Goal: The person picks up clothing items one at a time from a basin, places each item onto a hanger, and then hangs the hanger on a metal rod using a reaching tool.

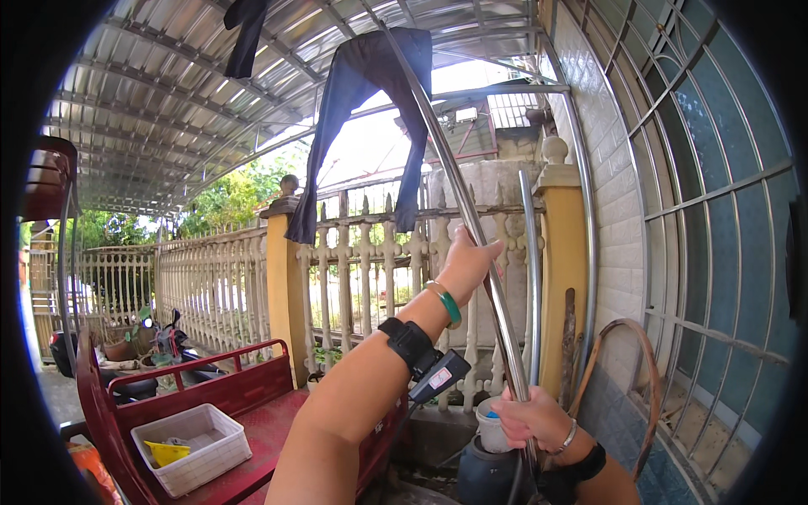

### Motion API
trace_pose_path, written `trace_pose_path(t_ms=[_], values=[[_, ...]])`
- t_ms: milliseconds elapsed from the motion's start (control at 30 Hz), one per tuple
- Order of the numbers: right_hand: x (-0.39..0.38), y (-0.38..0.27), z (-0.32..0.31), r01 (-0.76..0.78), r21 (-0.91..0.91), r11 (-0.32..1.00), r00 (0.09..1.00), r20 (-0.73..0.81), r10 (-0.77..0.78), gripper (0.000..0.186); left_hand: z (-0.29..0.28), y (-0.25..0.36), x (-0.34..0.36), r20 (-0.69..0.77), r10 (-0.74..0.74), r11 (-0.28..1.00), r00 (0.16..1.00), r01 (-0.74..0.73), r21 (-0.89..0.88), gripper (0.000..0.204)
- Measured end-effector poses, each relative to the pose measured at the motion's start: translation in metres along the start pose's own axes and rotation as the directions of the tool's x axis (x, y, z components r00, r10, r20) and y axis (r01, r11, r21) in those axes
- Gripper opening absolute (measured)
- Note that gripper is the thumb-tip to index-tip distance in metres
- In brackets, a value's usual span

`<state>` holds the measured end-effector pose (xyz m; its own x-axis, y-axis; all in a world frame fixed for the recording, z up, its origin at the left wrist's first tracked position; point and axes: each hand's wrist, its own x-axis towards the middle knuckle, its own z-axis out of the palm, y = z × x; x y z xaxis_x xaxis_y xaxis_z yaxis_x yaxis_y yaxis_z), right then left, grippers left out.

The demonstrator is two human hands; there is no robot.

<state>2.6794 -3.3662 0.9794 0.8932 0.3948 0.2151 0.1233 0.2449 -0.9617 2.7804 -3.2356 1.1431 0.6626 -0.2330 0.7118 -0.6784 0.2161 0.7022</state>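
Note:
My left hand [470, 261], with a green bangle and a black strapped device on the arm, grips a long shiny metal pole [444, 160] at mid-height. My right hand [532, 418], with a silver bracelet and black band, is closed around the same pole lower down. The pole slants up toward the roof, where its upper end overlaps dark trousers [341, 97] hanging with both legs down; whether it touches them I cannot tell. Another dark garment [247, 38] hangs at the upper left.
A red cart [269, 425] holds a white crate [215, 450] at lower left. A balustrade fence [366, 269] and yellow pillar [564, 252] stand ahead. Beside them are an upright pipe [530, 295], white bucket [490, 421] and dark barrel [475, 471]. A barred window [715, 252] lines the right.

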Motion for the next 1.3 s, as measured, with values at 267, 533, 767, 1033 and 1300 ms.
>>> trace_pose_path(t_ms=[267,533,767,1033,1300], values=[[-0.014,0.008,-0.015,-0.07,0.022,0.997,0.997,0.022,0.07,0.022,0.012,-0.023,-0.005,-0.088,0.112,0.981,0.99,-0.096,0.17,0.03],[-0.016,0.026,-0.015,-0.048,-0.008,0.999,0.997,-0.053,0.048,0.022,0.011,-0.028,-0.024,-0.067,0.051,0.996,0.996,-0.046,0.08,0.03],[-0.01,0.068,-0.02,-0.026,-0.019,0.999,0.996,-0.083,0.024,0.023,-0.001,-0.045,-0.036,-0.046,-0.06,0.993,0.997,0.064,0.102,0.032],[-0.006,0.109,-0.023,-0.039,0.088,0.995,0.999,0.017,0.037,0.017,-0.023,-0.044,-0.014,-0.105,-0.16,0.985,0.981,0.166,0.049,0.028],[0.013,0.118,-0.049,-0.252,0.349,0.902,0.875,0.481,0.059,0.022,-0.023,-0.052,-0.006,-0.119,-0.038,0.983,0.992,0.058,0.175,0.03]])
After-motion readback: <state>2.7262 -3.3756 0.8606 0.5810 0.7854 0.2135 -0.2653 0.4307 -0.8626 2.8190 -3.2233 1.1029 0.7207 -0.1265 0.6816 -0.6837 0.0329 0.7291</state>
